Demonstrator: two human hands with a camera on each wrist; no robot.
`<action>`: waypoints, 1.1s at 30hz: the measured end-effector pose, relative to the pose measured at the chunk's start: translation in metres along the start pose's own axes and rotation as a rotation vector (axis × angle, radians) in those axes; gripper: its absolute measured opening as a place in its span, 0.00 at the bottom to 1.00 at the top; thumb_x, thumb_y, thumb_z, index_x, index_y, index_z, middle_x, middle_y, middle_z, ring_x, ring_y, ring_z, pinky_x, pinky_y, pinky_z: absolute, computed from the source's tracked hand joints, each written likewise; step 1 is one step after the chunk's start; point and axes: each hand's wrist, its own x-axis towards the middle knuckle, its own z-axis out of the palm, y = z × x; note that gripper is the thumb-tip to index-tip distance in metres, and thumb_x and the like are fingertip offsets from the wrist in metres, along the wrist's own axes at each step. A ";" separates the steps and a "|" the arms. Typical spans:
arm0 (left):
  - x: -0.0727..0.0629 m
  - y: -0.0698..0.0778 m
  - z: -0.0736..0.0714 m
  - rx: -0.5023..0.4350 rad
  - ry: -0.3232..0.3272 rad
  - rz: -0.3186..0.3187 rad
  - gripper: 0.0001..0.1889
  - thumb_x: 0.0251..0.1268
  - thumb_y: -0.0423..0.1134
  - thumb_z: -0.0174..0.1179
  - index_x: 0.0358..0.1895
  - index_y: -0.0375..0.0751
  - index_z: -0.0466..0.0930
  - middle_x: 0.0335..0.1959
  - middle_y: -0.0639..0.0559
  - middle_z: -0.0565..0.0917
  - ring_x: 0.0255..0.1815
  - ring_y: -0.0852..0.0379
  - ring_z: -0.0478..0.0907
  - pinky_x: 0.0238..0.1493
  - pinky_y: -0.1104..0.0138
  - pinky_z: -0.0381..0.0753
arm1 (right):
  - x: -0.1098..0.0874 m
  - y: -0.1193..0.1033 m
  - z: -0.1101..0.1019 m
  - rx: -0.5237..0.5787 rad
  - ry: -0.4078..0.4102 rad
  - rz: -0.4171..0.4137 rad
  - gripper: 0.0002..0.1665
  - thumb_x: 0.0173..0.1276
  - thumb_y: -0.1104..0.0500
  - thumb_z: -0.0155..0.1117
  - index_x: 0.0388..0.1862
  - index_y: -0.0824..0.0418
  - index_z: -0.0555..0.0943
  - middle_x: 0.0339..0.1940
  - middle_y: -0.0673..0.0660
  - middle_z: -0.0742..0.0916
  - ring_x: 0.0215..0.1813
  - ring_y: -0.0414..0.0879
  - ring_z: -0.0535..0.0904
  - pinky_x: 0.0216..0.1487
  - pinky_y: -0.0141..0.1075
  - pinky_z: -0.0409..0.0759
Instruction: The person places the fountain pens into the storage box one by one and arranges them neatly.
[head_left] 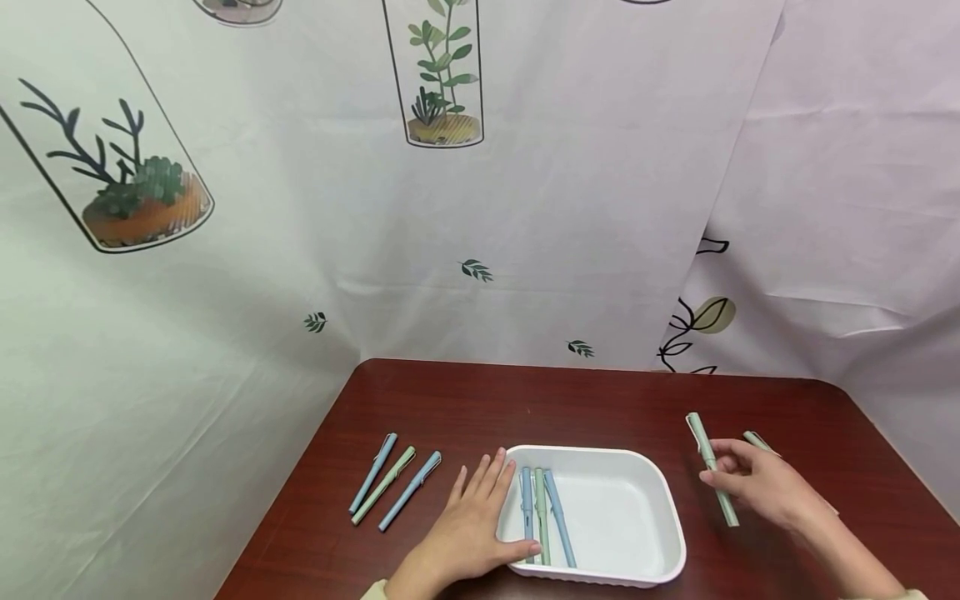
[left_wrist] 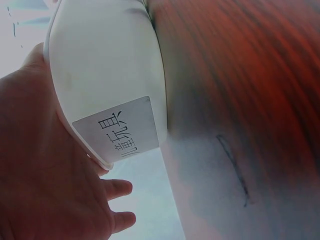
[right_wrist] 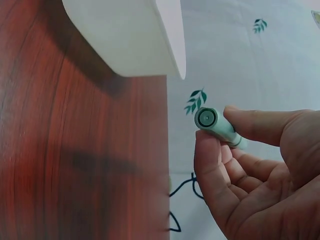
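My right hand (head_left: pixel 772 483) pinches a pale green pen (head_left: pixel 724 504) between thumb and fingers, to the right of the white tray (head_left: pixel 622 575). In the right wrist view, the pen's round end (right_wrist: pixel 207 118) points at the camera, above the table. My left hand (head_left: pixel 468 529) rests on the tray's left rim, its fingers straight and spread and the thumb over the near edge. Inside the tray, at its left side, lie a blue pen (head_left: pixel 527 500), a green pen (head_left: pixel 541 508) and another blue pen (head_left: pixel 558 517). A label (left_wrist: pixel 120 127) shows on the tray's side.
Left of the tray lie two blue pens (head_left: pixel 372 472) (head_left: pixel 410 492) with a green pen (head_left: pixel 384 485) between them. Another pale pen (head_left: pixel 757 440) is partly hidden behind my right hand. A patterned white cloth (head_left: pixel 525 250) hangs behind the dark red table (head_left: pixel 465 400).
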 end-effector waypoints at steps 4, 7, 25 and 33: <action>0.000 0.000 0.000 0.003 0.001 0.002 0.57 0.57 0.78 0.55 0.81 0.43 0.53 0.83 0.45 0.52 0.82 0.42 0.51 0.76 0.39 0.52 | -0.001 -0.003 0.005 0.010 0.001 -0.005 0.33 0.68 0.58 0.71 0.64 0.77 0.72 0.38 0.55 0.81 0.34 0.35 0.77 0.33 0.36 0.84; 0.001 -0.001 0.000 0.001 0.001 0.001 0.57 0.57 0.78 0.55 0.81 0.43 0.53 0.83 0.45 0.52 0.82 0.42 0.51 0.76 0.39 0.52 | -0.002 -0.006 0.007 0.011 -0.006 0.004 0.35 0.68 0.57 0.71 0.65 0.77 0.71 0.39 0.55 0.80 0.35 0.36 0.77 0.32 0.37 0.84; 0.001 -0.001 -0.001 -0.019 -0.017 -0.003 0.57 0.58 0.77 0.55 0.82 0.44 0.51 0.83 0.45 0.51 0.83 0.42 0.49 0.76 0.38 0.51 | -0.008 -0.019 0.018 0.029 -0.018 0.017 0.33 0.67 0.57 0.71 0.64 0.76 0.72 0.38 0.55 0.80 0.35 0.38 0.78 0.31 0.38 0.84; 0.001 -0.001 0.000 -0.019 -0.019 -0.004 0.57 0.58 0.78 0.55 0.82 0.44 0.51 0.84 0.45 0.50 0.83 0.42 0.49 0.76 0.38 0.51 | -0.010 -0.025 0.023 0.023 -0.029 0.016 0.36 0.67 0.55 0.72 0.65 0.75 0.72 0.40 0.55 0.80 0.36 0.39 0.79 0.33 0.37 0.85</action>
